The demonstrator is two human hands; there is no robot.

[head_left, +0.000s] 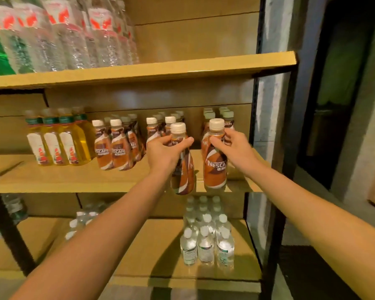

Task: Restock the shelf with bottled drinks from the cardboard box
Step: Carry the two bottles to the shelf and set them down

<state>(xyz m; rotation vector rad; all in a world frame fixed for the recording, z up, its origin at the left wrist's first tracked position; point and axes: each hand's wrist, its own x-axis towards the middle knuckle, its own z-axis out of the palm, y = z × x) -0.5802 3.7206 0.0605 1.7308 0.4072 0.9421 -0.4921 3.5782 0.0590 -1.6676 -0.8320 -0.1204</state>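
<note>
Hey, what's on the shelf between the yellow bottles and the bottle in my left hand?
Head view: brown coffee bottles stand between the yellow bottles and the bottle your left hand grips.

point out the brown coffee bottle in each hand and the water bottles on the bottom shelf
Brown plastic coffee bottle (183,176) in left hand (167,152): head view, lower label.
Brown plastic coffee bottle (215,167) in right hand (234,148): head view, front label.
Clear plastic water bottles (205,247) on bottom shelf (149,245): head view, front middle bottle's body.

Tan shelves (52,178): water bottles (74,40) on top, yellow drinks (59,144) and coffee bottles (115,148) midway, clear bottles (206,241) below.
</note>
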